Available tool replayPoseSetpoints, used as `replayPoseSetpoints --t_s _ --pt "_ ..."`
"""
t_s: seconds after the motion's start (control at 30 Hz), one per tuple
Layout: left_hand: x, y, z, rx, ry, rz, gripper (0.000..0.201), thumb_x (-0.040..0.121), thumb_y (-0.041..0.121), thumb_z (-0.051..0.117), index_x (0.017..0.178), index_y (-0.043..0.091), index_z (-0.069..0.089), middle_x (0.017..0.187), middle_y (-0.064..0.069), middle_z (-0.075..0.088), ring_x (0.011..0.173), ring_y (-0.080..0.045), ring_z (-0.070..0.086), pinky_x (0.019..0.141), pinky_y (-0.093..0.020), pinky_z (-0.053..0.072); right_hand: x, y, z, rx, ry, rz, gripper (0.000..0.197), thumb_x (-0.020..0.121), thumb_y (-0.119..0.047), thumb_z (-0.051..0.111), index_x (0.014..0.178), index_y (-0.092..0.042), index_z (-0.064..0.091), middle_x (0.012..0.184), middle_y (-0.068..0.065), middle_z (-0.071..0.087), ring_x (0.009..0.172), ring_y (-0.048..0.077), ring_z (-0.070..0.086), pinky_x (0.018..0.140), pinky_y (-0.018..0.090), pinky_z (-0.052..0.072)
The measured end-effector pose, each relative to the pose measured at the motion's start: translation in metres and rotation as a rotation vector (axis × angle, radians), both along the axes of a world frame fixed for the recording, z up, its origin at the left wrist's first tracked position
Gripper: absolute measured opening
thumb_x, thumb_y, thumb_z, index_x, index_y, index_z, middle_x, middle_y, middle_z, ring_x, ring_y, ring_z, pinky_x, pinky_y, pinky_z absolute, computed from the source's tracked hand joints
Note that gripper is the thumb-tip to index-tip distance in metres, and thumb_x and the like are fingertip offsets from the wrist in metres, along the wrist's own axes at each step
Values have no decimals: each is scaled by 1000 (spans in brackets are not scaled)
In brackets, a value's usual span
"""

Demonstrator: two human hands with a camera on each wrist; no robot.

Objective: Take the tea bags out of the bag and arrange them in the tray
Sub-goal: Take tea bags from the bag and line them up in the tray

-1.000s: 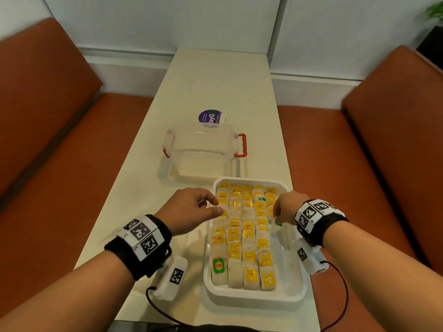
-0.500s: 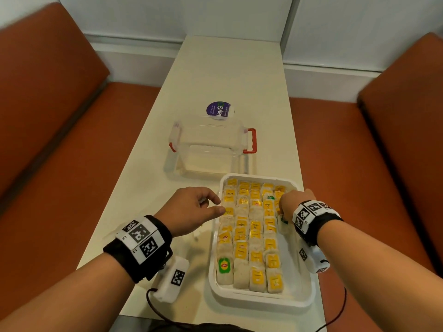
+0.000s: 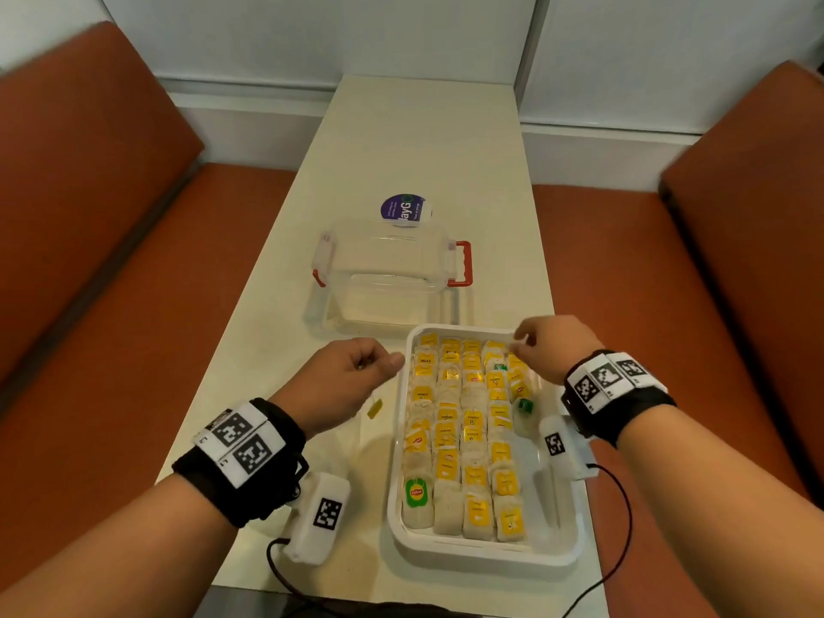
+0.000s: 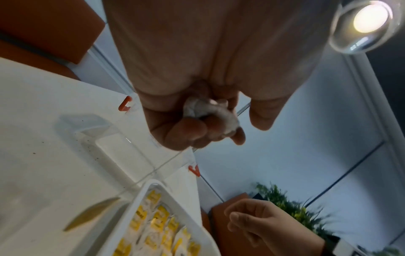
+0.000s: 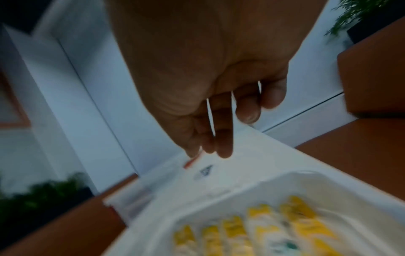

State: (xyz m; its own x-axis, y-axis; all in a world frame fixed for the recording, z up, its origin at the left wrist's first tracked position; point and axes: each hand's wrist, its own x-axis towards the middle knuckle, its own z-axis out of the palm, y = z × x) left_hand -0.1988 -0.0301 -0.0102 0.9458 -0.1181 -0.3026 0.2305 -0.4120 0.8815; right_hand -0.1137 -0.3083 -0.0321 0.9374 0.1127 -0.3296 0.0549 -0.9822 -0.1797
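Tea bag (image 4: 210,117) gripped in left hand (image 3: 343,381), right hand (image 3: 550,347) loosely curled, empty, above tray (image 3: 481,553)

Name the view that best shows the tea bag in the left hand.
Left wrist: the crumpled tea bag sits in plain sight in the left hand's curled fingers. The head view shows only the hand's back. The right wrist view misses it.

The tray (image 3: 484,557) looks like smooth white plastic. The box (image 3: 388,265) is clear, shiny plastic (red clips on its sides). The tea bags (image 3: 448,510) look like soft, dull paper. The table (image 3: 419,140) is smooth and matt.
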Motion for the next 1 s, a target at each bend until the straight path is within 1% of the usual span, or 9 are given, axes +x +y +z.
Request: replayPoseSetpoints --t_s 0.1,0.23,0.33,0.47,0.53,0.63,0.7,0.8,1.0 --pt "2 -4 23 -271 53 2 38 91 42 51 75 9 59 59 1 42 54 -18 35 49 -28 35 -20 26 22 382 -48 73 28 89 -33 61 117 -28 62 101 -12 66 78 4 59 62 13 43" --pt "7 -8 52 -383 75 -63 48 83 56 44 75 11 60 61 -1 47 53 -16 39 48 -27 33 -51 64 28 631 129 258 63 79 -29 75 135 -36 47 118 -21 59 99 -2 58 87 22 50" --pt "8 -11 69 -434 72 -102 51 83 58 41 74 12 61 60 -2 48 50 -14 41 48 -27 33 -59 80 26 708 181 307 75 78 -31 77 142 -36 38 125 -24 50 108 -2 53 92 21 46" --pt "8 -15 83 -481 69 -126 53 83 57 37 75 11 60 59 -2 49 48 -13 42 46 -26 33 -62 88 22 686 132 298 38 87 -28 68 125 -31 59 105 -23 58 88 -10 56 87 20 46" --pt "8 -13 83 -493 71 -116 53 84 57 36 82 10 60 62 -3 49 49 -14 42 47 -26 33 -63 86 19 733 126 248 17 91 -23 63 106 -26 71 93 -14 69 80 -2 64 82 22 50" --pt "6 -7 71 -504 108 -27 52 86 57 37 98 12 57 67 -5 53 52 -18 44 47 -27 35 -64 79 22 909 190 160 14 94 -19 58 97 -23 71 87 -7 73 73 9 68 73 22 53" --pt "2 -3 56 -560 176 64 40 93 46 40 104 11 55 72 -8 56 54 -21 47 48 -28 38 -63 76 30 998 184 136 14 95 -19 58 95 -24 71 86 -6 73 70 9 66 70 24 52" --pt "-6 1 33 -712 277 138 33 76 15 57 108 6 53 82 -14 59 61 -26 56 51 -30 45 -60 77 43 1105 135 92 13 93 -18 59 93 -21 72 74 -4 68 64 7 61 64 26 52" --pt "-14 -6 8 -697 325 225 39 78 -16 35 106 5 54 88 -13 60 64 -26 59 52 -30 46 -57 88 65 1389 202 -1 15 94 -10 55 94 -6 70 69 -1 62 61 20 59 64 31 53"
